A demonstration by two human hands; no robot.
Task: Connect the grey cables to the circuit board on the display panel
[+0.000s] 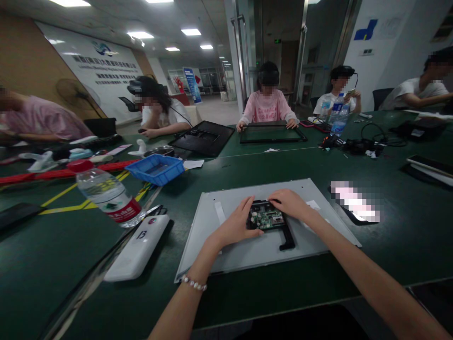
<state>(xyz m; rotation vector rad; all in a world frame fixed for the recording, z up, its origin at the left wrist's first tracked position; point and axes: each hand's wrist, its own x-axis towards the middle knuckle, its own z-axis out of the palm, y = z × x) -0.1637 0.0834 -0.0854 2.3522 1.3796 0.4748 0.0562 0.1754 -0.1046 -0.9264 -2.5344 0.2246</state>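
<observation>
Circuit board (268, 219) lay between left hand (236, 224), spread along its left edge, and right hand (289, 203), at upper right corner, pinch or not couldn't tell

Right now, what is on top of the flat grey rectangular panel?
The panel bears a green circuit board with black framing and white strips. The left hand and right hand are at the board's edges. The surface beneath the board is hidden.
</observation>
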